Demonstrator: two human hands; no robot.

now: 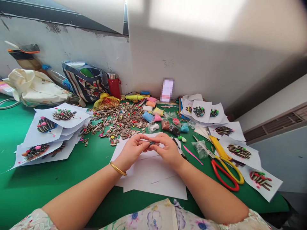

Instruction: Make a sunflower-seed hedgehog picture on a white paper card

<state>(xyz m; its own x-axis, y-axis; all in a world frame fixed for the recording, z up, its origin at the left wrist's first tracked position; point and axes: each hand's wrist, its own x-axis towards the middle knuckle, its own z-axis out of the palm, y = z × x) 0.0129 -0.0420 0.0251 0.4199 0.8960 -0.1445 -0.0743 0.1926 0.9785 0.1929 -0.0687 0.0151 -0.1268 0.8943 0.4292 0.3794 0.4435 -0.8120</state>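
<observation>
Fingers of the left hand (130, 151) and right hand (169, 151) meet, pinching a small dark lump (151, 143) between their tips, above white paper (153, 175) on a green surface (91, 182). A gold-coloured bracelet (118, 169) circles the left wrist. Striped seeds (120, 124) lie scattered beyond the hands, with a blue packet (148, 117) among other colourful ones just beside them. To the right are a pink tool (193, 155) and scissors (211, 154) with red and yellow handles. Seed-decorated sheets (78, 118) lie at both sides; a red bottle (114, 88) stands near the wall.
</observation>
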